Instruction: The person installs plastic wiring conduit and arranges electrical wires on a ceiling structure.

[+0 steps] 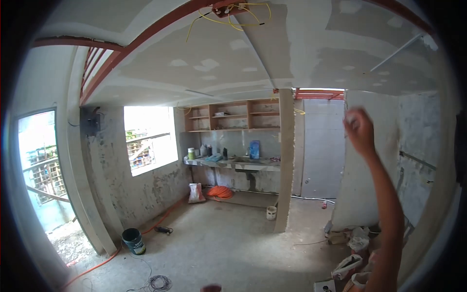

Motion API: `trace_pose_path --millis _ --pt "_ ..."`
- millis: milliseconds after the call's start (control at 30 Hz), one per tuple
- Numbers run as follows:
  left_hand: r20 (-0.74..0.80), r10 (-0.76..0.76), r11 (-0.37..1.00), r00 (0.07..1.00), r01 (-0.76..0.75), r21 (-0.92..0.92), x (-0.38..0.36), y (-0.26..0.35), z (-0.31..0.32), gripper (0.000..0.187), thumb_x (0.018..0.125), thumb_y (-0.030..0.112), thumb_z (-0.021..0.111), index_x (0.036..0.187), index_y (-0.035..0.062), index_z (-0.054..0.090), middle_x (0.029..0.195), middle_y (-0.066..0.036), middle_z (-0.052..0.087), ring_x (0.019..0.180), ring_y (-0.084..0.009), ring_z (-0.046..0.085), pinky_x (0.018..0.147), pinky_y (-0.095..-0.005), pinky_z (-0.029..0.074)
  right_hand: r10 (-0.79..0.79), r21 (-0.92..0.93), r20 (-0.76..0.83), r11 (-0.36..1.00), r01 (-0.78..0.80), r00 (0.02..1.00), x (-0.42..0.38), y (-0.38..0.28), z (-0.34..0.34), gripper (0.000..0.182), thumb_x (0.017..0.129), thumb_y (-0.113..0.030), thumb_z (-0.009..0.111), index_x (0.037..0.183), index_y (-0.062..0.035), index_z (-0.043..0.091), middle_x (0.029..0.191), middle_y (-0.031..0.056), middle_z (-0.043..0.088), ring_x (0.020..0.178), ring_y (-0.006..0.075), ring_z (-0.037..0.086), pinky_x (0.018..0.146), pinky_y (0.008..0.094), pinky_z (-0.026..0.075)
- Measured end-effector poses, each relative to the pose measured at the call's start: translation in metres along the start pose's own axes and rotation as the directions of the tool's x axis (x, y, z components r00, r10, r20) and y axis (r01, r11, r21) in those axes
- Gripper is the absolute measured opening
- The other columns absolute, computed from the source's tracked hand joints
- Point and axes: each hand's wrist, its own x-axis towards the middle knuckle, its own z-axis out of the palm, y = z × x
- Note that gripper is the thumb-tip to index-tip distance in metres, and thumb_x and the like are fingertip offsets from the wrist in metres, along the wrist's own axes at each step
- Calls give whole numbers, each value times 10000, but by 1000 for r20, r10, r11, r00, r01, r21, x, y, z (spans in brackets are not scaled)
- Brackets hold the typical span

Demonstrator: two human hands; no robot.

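Observation:
My right hand (359, 129) is raised at the right, its forearm rising from the bottom edge. The fingers are curled in, closed and slightly blurred, and what they hold, if anything, does not show. Behind it in the picture stand a pale wall (372, 190) and a grey door (321, 146); the hand appears apart from both. At the bottom edge pokes up a small brownish shape (210, 288) that may be part of my left hand; no fingers can be made out on it.
A dark bucket (134, 242), a coil of black wire (159, 282) and a power tool (164, 229) are on the floor at left. Orange hose (220, 192) lies below the counter (228, 164). Open sacks (347, 266) stand at lower right. Yellow wires (243, 22) hang overhead.

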Motion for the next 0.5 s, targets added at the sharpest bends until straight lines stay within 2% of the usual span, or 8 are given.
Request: trace_pose_path --millis 33,100,133,200,267,367,467,500 --pt "117 212 933 970 -237 271 55 -22 -4 165 853 174 670 933 47 736 844 -108 733 786 -178 701 700 -308 537 -128 -134 -69 984 118 989 38 5 8 227 798 -82 691 1005 -66 598 973 80 603 703 196 578 629 318 482" --pt "-94 266 963 960 -260 68 138 141 -41 85 826 76 696 888 35 738 877 -125 731 838 -181 710 747 -305 539 -292 -193 -209 948 253 933 109 -7 12 265 792 -101 684 1042 -76 600 1055 96 586 824 248 596 706 344 495" --pt "-174 393 919 903 -381 99 170 211 -60 101 802 74 728 886 18 732 852 -129 726 816 -216 716 719 -316 544 -418 -269 -297 899 345 858 145 -12 9 284 786 -99 685 1057 -79 602 1070 100 581 865 259 601 729 344 496" --pt "-256 531 847 808 -512 144 207 339 -100 89 778 47 748 863 28 732 837 -116 726 785 -214 716 716 -301 544 -671 -504 -424 733 457 609 218 -11 -5 322 792 -111 686 1104 -100 606 1111 116 575 972 291 597 785 345 499" --pt "-312 613 790 726 -546 279 216 454 -137 100 753 3 753 846 29 728 809 -105 719 738 -207 710 670 -282 548 -689 -572 -471 714 404 551 273 -1 -17 331 833 -119 677 1158 -103 615 1185 131 580 1102 327 569 911 383 466" --pt "-239 804 590 544 -680 435 222 564 -193 99 752 -36 727 830 24 715 778 -112 709 695 -207 697 610 -277 551 -808 -752 -411 563 343 423 324 -2 -33 366 824 -117 677 1185 -90 619 1187 138 576 1122 316 551 944 420 445" --pt "-264 963 160 45 -887 433 230 652 -240 89 747 -26 699 810 23 659 770 -133 677 652 -265 656 571 -322 558 -882 -842 -366 450 299 297 363 13 -31 421 775 -255 676 1170 -124 608 1165 135 524 1112 286 487 929 467 389" --pt "-227 972 177 60 -823 539 215 687 -257 108 790 91 727 783 38 633 777 -119 660 694 -295 641 619 -353 563 -879 -821 -421 474 320 222 377 10 -25 412 789 -390 652 1097 -116 643 1098 127 548 1026 262 501 865 455 390"
